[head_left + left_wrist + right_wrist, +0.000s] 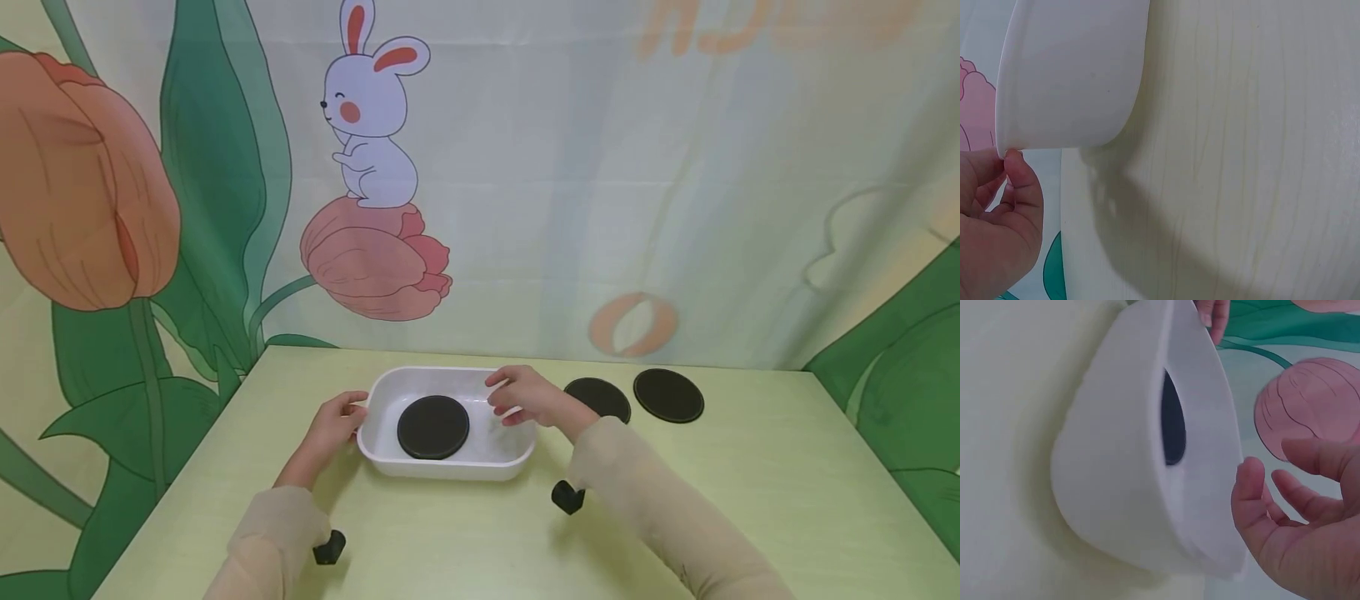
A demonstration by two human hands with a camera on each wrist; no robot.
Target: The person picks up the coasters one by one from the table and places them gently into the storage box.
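Note:
In the head view a white rectangular tray (446,471) with rounded corners stands on the table. One round black disc (433,427) lies inside it, left of the middle. My left hand (335,423) pinches the tray's rim at the left end; the left wrist view shows thumb and fingers (1024,181) at the rim corner. Over the tray's right end is my right hand (528,394), its fingers loosely bent. Nothing is between those fingers (1250,481) in the right wrist view, where the hand sits beside the tray's rim.
Two more black discs lie to the right of the tray: a nearer disc (597,398), partly behind the right forearm, and a farther disc (668,395). The pale table (450,542) ends at the back against a printed curtain (525,208) with flowers and a rabbit.

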